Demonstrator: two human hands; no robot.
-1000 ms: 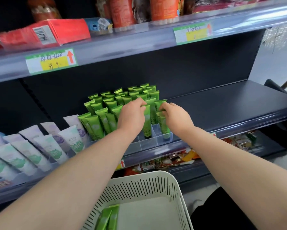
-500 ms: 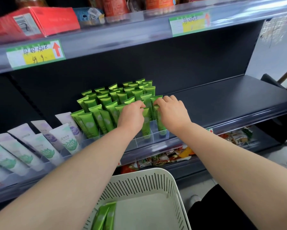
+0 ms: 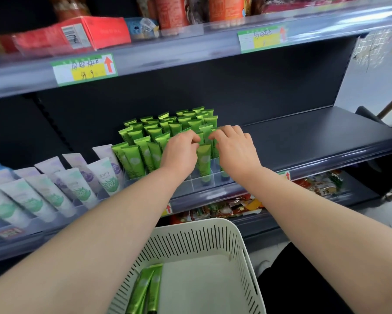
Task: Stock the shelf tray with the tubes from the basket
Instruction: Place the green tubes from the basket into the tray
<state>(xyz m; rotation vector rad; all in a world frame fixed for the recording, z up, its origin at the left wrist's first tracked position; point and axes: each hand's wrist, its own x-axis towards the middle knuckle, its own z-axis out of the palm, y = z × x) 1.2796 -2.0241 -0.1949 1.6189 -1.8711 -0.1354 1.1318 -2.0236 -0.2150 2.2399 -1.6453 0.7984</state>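
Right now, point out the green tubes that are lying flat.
The two tubes in the white basket, along its left wall; every other green tube stands upright in the shelf tray.

The green tubes (image 3: 135, 162) look like glossy plastic with a metallic sheen. The tray (image 3: 191, 183) is clear plastic, the basket (image 3: 213, 223) matt cream plastic, the shelf (image 3: 315, 137) smooth and matt.

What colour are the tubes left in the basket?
The tubes are shiny green, shown best in the head view, against the white basket.
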